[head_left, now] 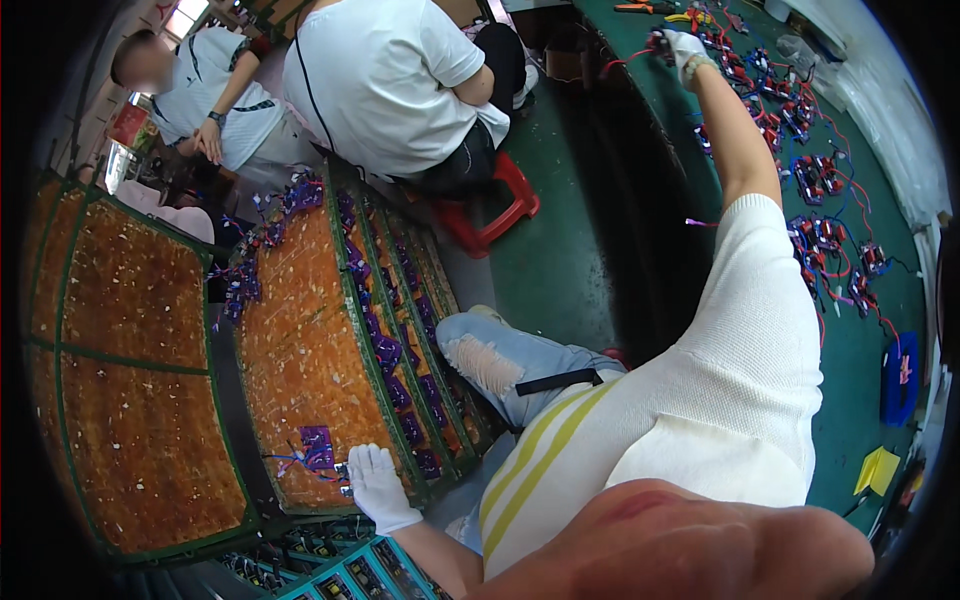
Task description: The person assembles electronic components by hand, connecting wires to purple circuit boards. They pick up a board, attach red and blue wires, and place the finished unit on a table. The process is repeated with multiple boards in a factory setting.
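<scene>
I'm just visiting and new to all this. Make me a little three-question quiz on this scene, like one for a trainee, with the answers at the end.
1. Which of the person's own hands is out over the green table?
2. True or false: the person's left hand wears a white glove.
3. What colour is the stool on the floor?
A. Blue
B. Red
C. Yellow

Key:
1. The right hand, with a wired circuit board at its fingers.
2. True.
3. B.
</scene>
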`<action>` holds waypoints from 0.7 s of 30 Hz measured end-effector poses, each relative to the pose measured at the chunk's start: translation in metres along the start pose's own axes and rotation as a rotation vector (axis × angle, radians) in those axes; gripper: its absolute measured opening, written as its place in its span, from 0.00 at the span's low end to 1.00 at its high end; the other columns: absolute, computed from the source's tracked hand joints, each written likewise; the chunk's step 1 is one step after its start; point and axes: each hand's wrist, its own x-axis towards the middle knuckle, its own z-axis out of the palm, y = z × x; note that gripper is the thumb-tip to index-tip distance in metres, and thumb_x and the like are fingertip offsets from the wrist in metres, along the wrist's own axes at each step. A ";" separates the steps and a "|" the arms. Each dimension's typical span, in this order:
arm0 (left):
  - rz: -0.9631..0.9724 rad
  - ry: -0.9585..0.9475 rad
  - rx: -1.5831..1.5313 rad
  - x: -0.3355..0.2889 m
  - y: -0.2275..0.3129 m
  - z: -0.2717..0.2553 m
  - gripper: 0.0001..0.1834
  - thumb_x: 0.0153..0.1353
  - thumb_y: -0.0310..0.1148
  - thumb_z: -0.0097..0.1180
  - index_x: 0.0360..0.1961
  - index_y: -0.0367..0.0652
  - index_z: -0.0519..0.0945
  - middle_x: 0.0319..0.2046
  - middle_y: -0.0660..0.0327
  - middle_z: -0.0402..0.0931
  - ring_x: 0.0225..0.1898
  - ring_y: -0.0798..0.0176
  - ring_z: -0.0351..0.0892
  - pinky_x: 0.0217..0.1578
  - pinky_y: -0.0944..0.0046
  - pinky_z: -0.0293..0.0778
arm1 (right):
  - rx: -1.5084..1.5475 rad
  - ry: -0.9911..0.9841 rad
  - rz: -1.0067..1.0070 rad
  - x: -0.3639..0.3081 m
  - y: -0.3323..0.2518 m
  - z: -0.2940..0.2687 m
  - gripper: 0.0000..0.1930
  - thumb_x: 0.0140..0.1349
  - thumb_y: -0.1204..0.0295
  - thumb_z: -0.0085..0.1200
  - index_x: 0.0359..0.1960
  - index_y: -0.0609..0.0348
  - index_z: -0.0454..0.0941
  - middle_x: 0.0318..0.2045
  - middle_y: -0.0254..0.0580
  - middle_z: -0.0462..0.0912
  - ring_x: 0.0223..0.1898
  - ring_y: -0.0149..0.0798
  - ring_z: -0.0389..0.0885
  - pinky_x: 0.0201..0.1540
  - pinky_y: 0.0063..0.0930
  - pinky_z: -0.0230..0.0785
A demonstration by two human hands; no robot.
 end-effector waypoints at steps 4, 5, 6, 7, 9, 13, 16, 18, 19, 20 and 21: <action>-0.008 0.059 -0.026 0.017 -0.005 0.006 0.23 0.72 0.39 0.36 0.63 0.38 0.66 0.63 0.54 0.64 0.64 0.52 0.62 0.65 0.49 0.60 | 0.113 0.040 0.402 0.048 0.089 0.018 0.23 0.64 0.47 0.45 0.38 0.50 0.85 0.30 0.32 0.83 0.29 0.37 0.76 0.33 0.32 0.63; -0.017 0.103 -0.053 0.017 -0.006 0.012 0.23 0.72 0.39 0.35 0.63 0.38 0.66 0.63 0.54 0.64 0.65 0.52 0.62 0.65 0.49 0.59 | 0.285 -0.100 0.505 0.051 0.092 0.023 0.29 0.69 0.45 0.29 0.51 0.46 0.80 0.56 0.48 0.77 0.57 0.51 0.74 0.56 0.43 0.65; -0.029 0.145 -0.081 0.021 -0.009 0.017 0.23 0.72 0.38 0.35 0.63 0.38 0.65 0.64 0.54 0.63 0.65 0.52 0.61 0.66 0.49 0.59 | -0.087 -0.115 0.459 0.050 0.102 0.015 0.31 0.68 0.44 0.30 0.53 0.51 0.78 0.57 0.48 0.75 0.60 0.50 0.72 0.59 0.43 0.63; 0.007 0.213 -0.060 0.002 0.002 0.018 0.23 0.72 0.38 0.36 0.64 0.39 0.65 0.64 0.54 0.63 0.66 0.52 0.61 0.66 0.50 0.56 | -0.434 -0.192 0.408 0.015 0.060 0.033 0.33 0.68 0.42 0.31 0.55 0.55 0.76 0.59 0.49 0.73 0.62 0.49 0.70 0.62 0.43 0.62; 0.075 0.046 0.124 0.004 0.002 -0.018 0.23 0.72 0.37 0.36 0.64 0.39 0.65 0.64 0.54 0.64 0.66 0.52 0.61 0.66 0.50 0.55 | -0.366 0.272 0.582 -0.038 -0.029 0.010 0.39 0.60 0.38 0.42 0.57 0.64 0.73 0.58 0.52 0.73 0.61 0.50 0.70 0.62 0.42 0.61; 0.177 0.313 0.314 -0.005 0.003 0.021 0.23 0.68 0.37 0.44 0.62 0.40 0.68 0.59 0.54 0.70 0.59 0.52 0.68 0.60 0.54 0.60 | -0.599 0.570 0.098 -0.020 -0.073 -0.018 0.25 0.52 0.40 0.48 0.35 0.43 0.85 0.30 0.45 0.86 0.33 0.52 0.85 0.36 0.48 0.75; 0.383 0.356 0.307 0.006 0.009 0.025 0.19 0.65 0.34 0.50 0.56 0.42 0.73 0.53 0.55 0.75 0.48 0.56 0.77 0.47 0.58 0.71 | -0.293 0.583 -0.550 0.007 -0.072 -0.009 0.23 0.56 0.48 0.55 0.41 0.54 0.84 0.37 0.52 0.84 0.38 0.51 0.84 0.41 0.43 0.74; 0.529 0.539 0.418 0.002 0.002 0.008 0.16 0.66 0.32 0.50 0.54 0.44 0.75 0.49 0.57 0.76 0.45 0.59 0.77 0.39 0.62 0.75 | 0.311 0.377 -0.663 -0.036 -0.152 0.020 0.21 0.56 0.65 0.61 0.51 0.58 0.75 0.40 0.49 0.84 0.41 0.43 0.83 0.44 0.37 0.75; 0.560 0.586 0.435 0.004 -0.001 0.002 0.15 0.66 0.32 0.51 0.53 0.45 0.75 0.47 0.59 0.76 0.44 0.62 0.77 0.36 0.64 0.76 | 0.591 0.288 -0.698 -0.058 -0.190 0.027 0.25 0.56 0.73 0.64 0.56 0.61 0.71 0.41 0.47 0.83 0.42 0.39 0.82 0.45 0.34 0.75; 0.583 0.627 0.453 0.004 -0.005 -0.003 0.14 0.66 0.31 0.52 0.53 0.45 0.75 0.44 0.61 0.76 0.42 0.64 0.77 0.33 0.66 0.76 | 0.717 0.204 -0.699 -0.092 -0.228 0.036 0.30 0.56 0.75 0.64 0.60 0.59 0.64 0.43 0.49 0.82 0.44 0.38 0.81 0.46 0.34 0.75; 0.634 0.629 0.489 0.006 -0.011 -0.013 0.14 0.65 0.31 0.53 0.52 0.44 0.75 0.42 0.62 0.75 0.41 0.66 0.77 0.32 0.67 0.77 | 0.844 0.120 -0.691 -0.126 -0.266 0.046 0.36 0.55 0.78 0.64 0.65 0.58 0.58 0.44 0.50 0.80 0.45 0.38 0.80 0.46 0.34 0.75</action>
